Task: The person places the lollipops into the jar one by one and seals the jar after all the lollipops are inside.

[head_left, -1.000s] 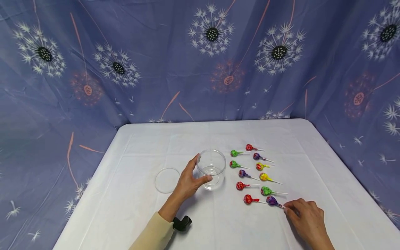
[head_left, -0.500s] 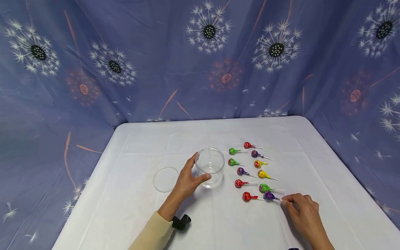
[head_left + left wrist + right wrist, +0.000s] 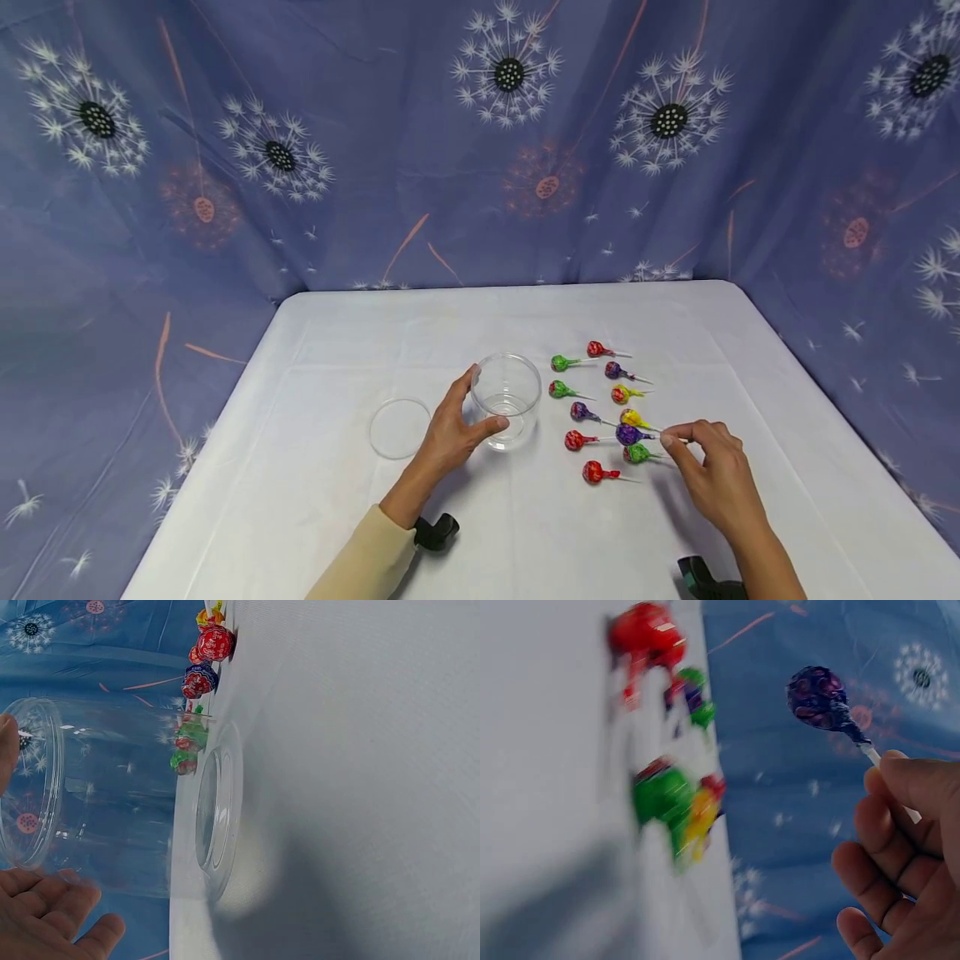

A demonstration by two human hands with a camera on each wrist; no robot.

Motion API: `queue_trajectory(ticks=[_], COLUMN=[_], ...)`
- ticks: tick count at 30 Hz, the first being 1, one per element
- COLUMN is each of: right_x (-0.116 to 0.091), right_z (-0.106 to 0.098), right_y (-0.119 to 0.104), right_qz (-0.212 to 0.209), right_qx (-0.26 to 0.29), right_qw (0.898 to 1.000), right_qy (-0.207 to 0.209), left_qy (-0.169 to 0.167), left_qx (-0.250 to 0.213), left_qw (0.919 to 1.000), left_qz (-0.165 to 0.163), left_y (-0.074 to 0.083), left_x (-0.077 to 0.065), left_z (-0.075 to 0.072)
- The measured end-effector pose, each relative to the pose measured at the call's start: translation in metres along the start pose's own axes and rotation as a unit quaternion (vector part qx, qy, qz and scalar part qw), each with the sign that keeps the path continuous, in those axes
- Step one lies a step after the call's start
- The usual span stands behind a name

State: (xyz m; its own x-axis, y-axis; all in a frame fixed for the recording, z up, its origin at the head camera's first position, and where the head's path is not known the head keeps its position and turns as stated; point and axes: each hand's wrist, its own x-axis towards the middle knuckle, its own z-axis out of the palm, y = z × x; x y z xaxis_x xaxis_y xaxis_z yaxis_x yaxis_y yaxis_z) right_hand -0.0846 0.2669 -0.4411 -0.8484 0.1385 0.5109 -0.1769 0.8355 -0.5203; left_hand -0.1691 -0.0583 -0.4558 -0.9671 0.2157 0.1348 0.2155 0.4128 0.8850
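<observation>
My left hand [image 3: 453, 433] holds a clear plastic jar [image 3: 517, 429] by its side, thumb near the rim and fingers around the far side. In the left wrist view the jar [image 3: 120, 795] has an open mouth and nothing inside. Over the right part of the table, my right hand [image 3: 712, 475] pinches a purple lollipop [image 3: 630, 435] by the end of its white stick. The right wrist view shows this lollipop [image 3: 817, 699] raised off the table, its wrapped head pointing away from the fingers.
Several wrapped lollipops lie in two rough columns right of the jar, among them a red one [image 3: 592, 472], a green one [image 3: 636, 454] and a yellow one [image 3: 622, 394]. A clear round lid [image 3: 372, 429] lies left of the jar on the white-covered table [image 3: 247, 500]. A patterned curtain [image 3: 405, 150] hangs behind.
My right hand has lifted the purple lollipop off the table and moved it up and away from me, over the green and yellow ones. The left hand and jar stay put.
</observation>
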Motion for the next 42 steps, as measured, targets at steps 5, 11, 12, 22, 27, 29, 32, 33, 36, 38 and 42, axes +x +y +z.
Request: queue_trajectory(ticks=[5, 11, 12, 22, 27, 29, 32, 33, 36, 38, 42], right_x=[0.026, 0.057, 0.062, 0.092, 0.101, 0.103, 0.105, 0.106, 0.106, 0.105, 0.103], right_z=[0.003, 0.018, 0.021, 0.055, 0.076, 0.083, 0.092, 0.095, 0.101, 0.105, 0.111], right_y=[-0.025, -0.054, -0.058, -0.099, -0.109, -0.111, -0.114, -0.115, -0.12, -0.122, -0.126], right_qz=[-0.008, -0.063, -0.077, -0.182, -0.222, -0.237, -0.249, -0.249, -0.247, -0.246, -0.248], right_qx=[0.035, 0.084, 0.093, 0.125, 0.106, 0.095, 0.084, 0.082, 0.085, 0.084, 0.07], right_qw=[0.999, 0.994, 0.993, 0.975, 0.968, 0.965, 0.963, 0.963, 0.963, 0.962, 0.961], right_qy=[-0.007, -0.016, -0.015, -0.032, -0.053, -0.057, -0.06, -0.062, -0.071, -0.079, -0.099], left_qy=[-0.003, -0.003, -0.003, -0.001, -0.003, -0.003, -0.002, -0.002, -0.001, -0.003, -0.005], left_qx=[0.002, 0.008, 0.01, 0.021, 0.016, 0.014, 0.014, 0.015, 0.018, 0.02, 0.02], left_qw=[1.0, 0.9999, 0.9999, 0.9997, 0.9999, 0.9999, 0.9999, 0.9999, 0.9998, 0.9998, 0.9998], left_qz=[-0.004, -0.009, -0.009, -0.009, -0.005, -0.001, 0.004, 0.005, 0.005, 0.002, 0.0], left_y=[0.001, 0.001, 0.001, 0.002, 0.004, 0.004, 0.003, 0.003, 0.002, 0.001, 0.002], left_x=[-0.001, -0.002, -0.002, -0.002, -0.003, -0.003, -0.003, -0.003, -0.003, -0.003, -0.002], left_z=[-0.001, -0.002, -0.002, -0.003, -0.005, -0.005, -0.005, -0.005, -0.005, -0.005, -0.005])
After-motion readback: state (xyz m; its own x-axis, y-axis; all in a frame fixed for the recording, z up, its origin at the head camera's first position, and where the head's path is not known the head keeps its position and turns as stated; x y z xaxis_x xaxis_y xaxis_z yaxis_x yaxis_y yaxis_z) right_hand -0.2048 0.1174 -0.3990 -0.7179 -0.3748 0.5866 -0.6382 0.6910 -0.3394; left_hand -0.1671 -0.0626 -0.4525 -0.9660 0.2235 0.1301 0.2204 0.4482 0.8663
